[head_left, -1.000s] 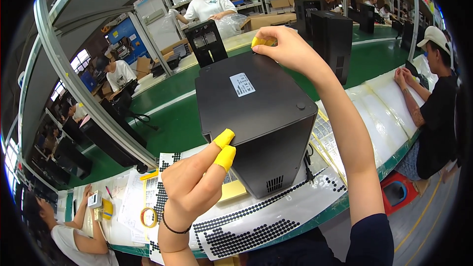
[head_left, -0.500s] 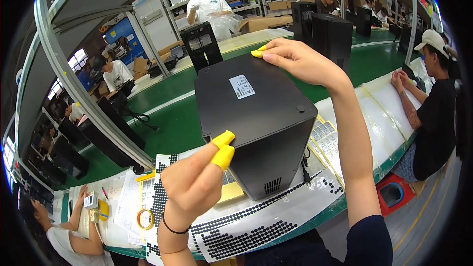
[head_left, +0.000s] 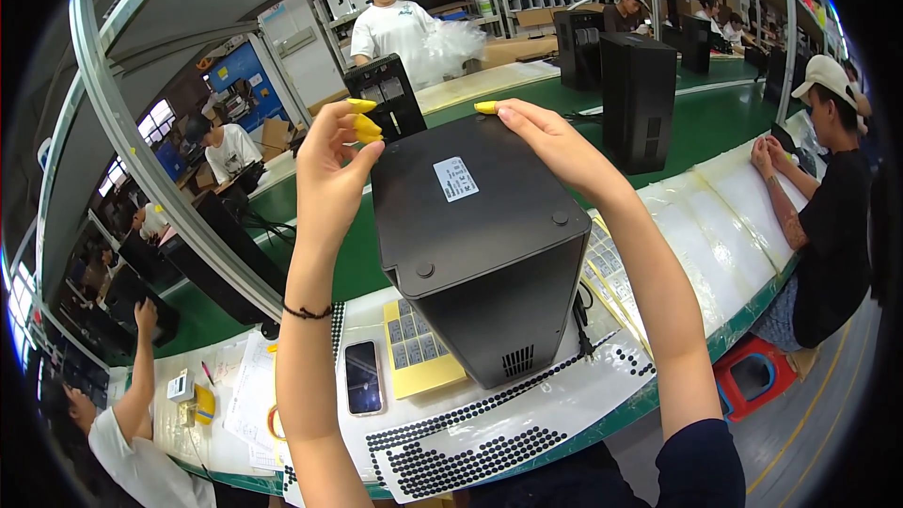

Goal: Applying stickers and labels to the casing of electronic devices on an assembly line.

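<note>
A black computer tower case (head_left: 480,207) stands on the bench in front of me, with a pale printed label (head_left: 456,179) on its upward face. A round black foot (head_left: 425,270) sits at that face's near left corner, another (head_left: 559,218) at the near right. Yellow finger covers are on both my hands. My left hand (head_left: 337,155) hovers by the far left corner, fingers curved and apart from the thumb, nothing visible in them. Across the far edge, my right hand (head_left: 546,136) grips the case, its fingertips partly hidden.
Beside the case lie a phone (head_left: 364,377), a yellow-backed label sheet (head_left: 414,348) and a sheet of black dots (head_left: 470,459). Beyond runs a green conveyor (head_left: 555,108) with other towers (head_left: 638,99). A metal post (head_left: 179,198) rises at left. Co-workers sit on both sides.
My left hand has left the near left corner and risen to the far left one, uncovering the foot and phone. The case has shifted slightly; my right hand stays at its far edge.
</note>
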### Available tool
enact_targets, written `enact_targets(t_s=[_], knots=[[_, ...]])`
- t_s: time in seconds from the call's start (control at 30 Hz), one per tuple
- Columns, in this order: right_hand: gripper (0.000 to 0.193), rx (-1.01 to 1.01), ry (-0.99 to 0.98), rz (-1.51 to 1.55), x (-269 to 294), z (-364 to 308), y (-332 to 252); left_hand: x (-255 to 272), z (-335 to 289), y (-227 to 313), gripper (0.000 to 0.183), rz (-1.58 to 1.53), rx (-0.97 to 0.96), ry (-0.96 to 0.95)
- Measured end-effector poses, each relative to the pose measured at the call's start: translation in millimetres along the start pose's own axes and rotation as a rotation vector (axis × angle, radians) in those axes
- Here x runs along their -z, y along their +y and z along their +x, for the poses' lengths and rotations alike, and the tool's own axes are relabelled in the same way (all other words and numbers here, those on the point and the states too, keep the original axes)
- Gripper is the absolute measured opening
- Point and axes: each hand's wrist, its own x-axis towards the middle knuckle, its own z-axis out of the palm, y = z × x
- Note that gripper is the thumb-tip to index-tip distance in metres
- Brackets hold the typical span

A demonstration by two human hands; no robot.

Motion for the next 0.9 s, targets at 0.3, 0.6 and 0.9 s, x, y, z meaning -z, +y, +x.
enact_targets(t_s=[0.3,0.6,0.9], knots=[[0.038,-0.011,0.018,0.011,0.3,1.4,3.6,-2.7,15.7,-10.8,0.034,0.218,0.028,-0.123],[0.037,0.023,0.029,-0.038,0.6,-0.2,0.7,0.5,15.1,13.2,0.035,0.409,0.000,-0.266],[0.037,-0.027,0.040,-0.009,-0.9,-3.4,0.5,7.2,-6.7,5.6,0.040,0.447,-0.203,-0.146]])
